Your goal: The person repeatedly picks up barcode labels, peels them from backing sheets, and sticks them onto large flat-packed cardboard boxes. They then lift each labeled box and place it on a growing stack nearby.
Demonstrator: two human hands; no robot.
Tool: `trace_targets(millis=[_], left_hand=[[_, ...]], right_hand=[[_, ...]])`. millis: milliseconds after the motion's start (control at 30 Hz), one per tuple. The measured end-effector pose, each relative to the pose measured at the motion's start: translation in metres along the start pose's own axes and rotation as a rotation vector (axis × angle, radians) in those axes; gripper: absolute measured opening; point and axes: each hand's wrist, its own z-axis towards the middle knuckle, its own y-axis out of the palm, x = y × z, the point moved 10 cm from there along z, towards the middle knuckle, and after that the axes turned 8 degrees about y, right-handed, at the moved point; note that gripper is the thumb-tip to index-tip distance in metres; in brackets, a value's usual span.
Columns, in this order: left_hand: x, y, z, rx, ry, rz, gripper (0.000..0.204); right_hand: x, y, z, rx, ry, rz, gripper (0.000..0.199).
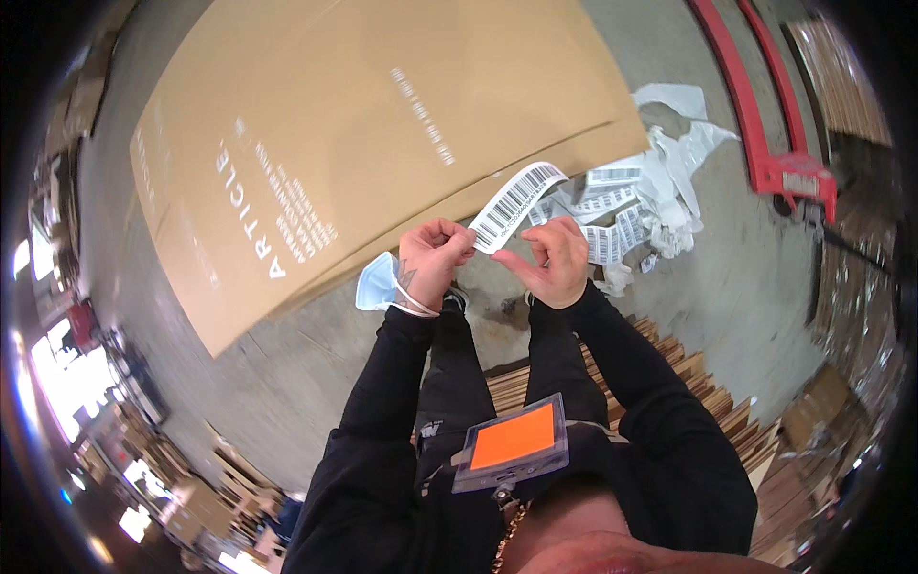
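My left hand (432, 256) pinches one end of a curved white barcode label (519, 203) between thumb and fingers. The strip arches up and to the right, over the near edge of a large brown cardboard box (382, 105). My right hand (557, 260) is just right of the label's lower end. Its thumb points toward the label, with the fingers partly bent and apart from the thumb; whether the thumb tip touches the label I cannot tell. A light blue face mask (378, 282) hangs by its loop from my left wrist.
Beyond my right hand, crumpled white plastic (684, 158) and more barcode label sheets (612, 230) lie by the box's corner. A red pallet jack (798, 177) stands at the far right. Slatted wood (708, 383) is behind my legs, and stacked cardboard (841, 86) lines the right side.
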Motion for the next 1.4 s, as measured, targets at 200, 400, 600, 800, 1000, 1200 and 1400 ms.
trace_targets(millis=[200,400,600,800,1000,1200,1400], left_hand=[[-0.012,-0.148,-0.043,0.179,0.047,-0.098,0.015],[-0.014,-0.268,-0.068,0.289,0.109,-0.14,0.015],[-0.019,-0.369,-0.087,0.482,0.196,-0.171,0.014],[-0.033,-0.397,-0.098,0.432,0.137,-0.278,0.014],[-0.044,-0.404,-0.1,0.421,0.068,-0.295,0.015],[-0.048,-0.393,-0.087,0.438,0.041,-0.329,0.016],[-0.042,-0.367,-0.059,0.507,-0.001,-0.373,0.016]], right_hand=[[-0.069,0.123,0.002,-0.202,0.071,-0.005,0.056],[-0.119,0.234,0.011,-0.321,0.134,-0.002,0.081],[-0.129,0.29,0.009,-0.363,0.243,-0.026,0.072],[-0.128,0.328,0.024,-0.353,0.408,0.12,0.063],[-0.112,0.364,0.038,-0.468,0.483,0.23,0.044],[-0.071,0.404,0.04,-0.593,0.773,0.602,0.014],[-0.039,0.417,0.074,-0.608,0.873,0.76,0.009]])
